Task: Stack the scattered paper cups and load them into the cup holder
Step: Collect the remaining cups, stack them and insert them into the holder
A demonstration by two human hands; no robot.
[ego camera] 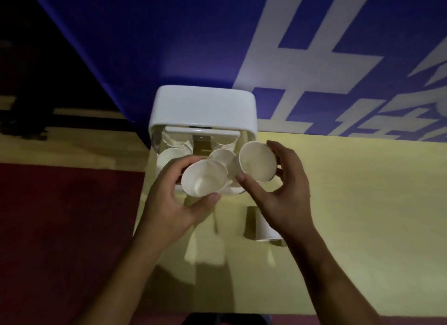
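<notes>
A paper cup (204,179) is gripped in the left hand (174,199) and a second cup (257,161) in the right hand (283,189) (mouths toward the camera), in front of the white cup holder (203,104).

Illegible white characters (302,65) on blue backdrop (169,34)

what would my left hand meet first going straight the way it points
Likely the white paper cup in the right hand, just past the second cup gripped by the left hand; depth unclear, so the white plastic cup holder below may come first.
</notes>
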